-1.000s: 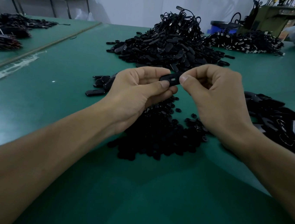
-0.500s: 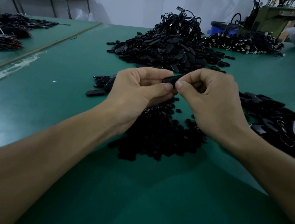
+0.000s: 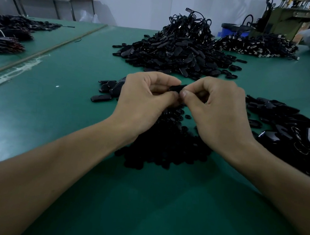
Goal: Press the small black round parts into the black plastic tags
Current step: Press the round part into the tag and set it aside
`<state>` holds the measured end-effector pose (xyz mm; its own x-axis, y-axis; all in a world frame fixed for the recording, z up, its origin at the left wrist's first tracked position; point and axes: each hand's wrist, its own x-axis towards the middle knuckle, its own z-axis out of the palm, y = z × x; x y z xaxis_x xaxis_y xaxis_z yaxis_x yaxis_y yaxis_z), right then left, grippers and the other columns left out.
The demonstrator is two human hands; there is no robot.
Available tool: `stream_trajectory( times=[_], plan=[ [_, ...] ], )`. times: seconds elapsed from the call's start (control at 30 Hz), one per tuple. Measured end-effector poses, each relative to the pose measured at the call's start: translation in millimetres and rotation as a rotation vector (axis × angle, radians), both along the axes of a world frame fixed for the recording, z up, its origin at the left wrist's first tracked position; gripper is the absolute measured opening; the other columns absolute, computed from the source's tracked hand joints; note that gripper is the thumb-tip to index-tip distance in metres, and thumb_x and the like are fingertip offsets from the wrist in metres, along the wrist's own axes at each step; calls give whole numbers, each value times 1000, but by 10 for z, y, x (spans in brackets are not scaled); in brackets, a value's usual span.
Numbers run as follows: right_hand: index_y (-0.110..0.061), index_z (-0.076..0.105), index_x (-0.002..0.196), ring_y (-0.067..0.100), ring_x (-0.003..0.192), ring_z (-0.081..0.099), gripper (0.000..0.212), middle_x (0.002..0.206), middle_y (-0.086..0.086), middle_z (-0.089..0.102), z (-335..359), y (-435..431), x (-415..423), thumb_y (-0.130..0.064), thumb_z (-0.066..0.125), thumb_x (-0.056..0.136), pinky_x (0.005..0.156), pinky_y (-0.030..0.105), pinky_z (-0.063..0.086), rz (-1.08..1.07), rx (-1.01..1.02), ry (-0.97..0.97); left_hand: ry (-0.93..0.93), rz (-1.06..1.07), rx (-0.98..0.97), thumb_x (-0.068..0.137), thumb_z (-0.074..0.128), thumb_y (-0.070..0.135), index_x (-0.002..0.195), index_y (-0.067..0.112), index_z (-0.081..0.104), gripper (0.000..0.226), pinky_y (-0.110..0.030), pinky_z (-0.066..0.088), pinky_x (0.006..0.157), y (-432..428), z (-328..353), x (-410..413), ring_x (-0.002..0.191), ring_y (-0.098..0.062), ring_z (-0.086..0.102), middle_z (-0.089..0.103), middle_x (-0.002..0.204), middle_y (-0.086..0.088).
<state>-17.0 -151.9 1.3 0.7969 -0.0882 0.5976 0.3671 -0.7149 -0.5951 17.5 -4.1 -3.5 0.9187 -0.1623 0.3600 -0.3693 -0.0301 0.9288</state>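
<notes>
While we pinch one black plastic tag (image 3: 176,88) between left hand (image 3: 144,98) and right hand (image 3: 214,112), fingers curled on it above the heap of round parts (image 3: 166,147), its seating is hidden; right of that heap lies a pile of tags (image 3: 293,129), so we judge most of the work is left.

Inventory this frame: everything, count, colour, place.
held tag: one, black, mid-air, centre
round parts pile: uncountable, black, below held tag
big tag heap: one, black, centre back
right tag pile: one, black, right side
loose tags: few, black, left of centre
corded pile: one, black, back right
far-left piles: several, dark, left edge
table: one, green, under everything
bin: one, blue, back right
machine: one, olive, back right corner
left hand: one, pinching held tag
right hand: one, pinching held tag
</notes>
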Motion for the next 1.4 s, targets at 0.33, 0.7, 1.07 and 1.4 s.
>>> stream_trajectory(
  times=[0.33,0.7,1.07,1.4],
  plan=[
    [-15,74,95,18,80,60,16,87,1,66,82,-15,-63,-23,61,98,72,39,54,-24,-394,-83,27,-102,-50,92,67,-3,97,10,70,14,-23,59,71,32,-51,58,75,-17,75,77,80,-6],
    [-29,74,101,7,87,60,12,96,-7,64,96,-125,0,-26,72,90,73,16,47,43,-178,-22,63,-115,-55,90,70,-2,97,5,70,10,-22,58,67,43,-9,44,70,-16,73,77,79,-8],
    [-20,74,90,1,71,68,9,76,-5,75,70,-232,94,-13,77,85,66,12,50,278,264,234,75,-164,-14,85,73,-3,93,10,71,15,-21,58,66,107,29,61,68,-17,74,77,76,-7],
    [-27,68,83,-4,64,63,9,69,-12,69,52,-229,121,-23,76,85,60,12,47,212,75,217,57,-156,44,83,75,-4,91,11,71,18,-19,58,68,96,12,49,70,-16,75,78,77,-5]
  ],
)
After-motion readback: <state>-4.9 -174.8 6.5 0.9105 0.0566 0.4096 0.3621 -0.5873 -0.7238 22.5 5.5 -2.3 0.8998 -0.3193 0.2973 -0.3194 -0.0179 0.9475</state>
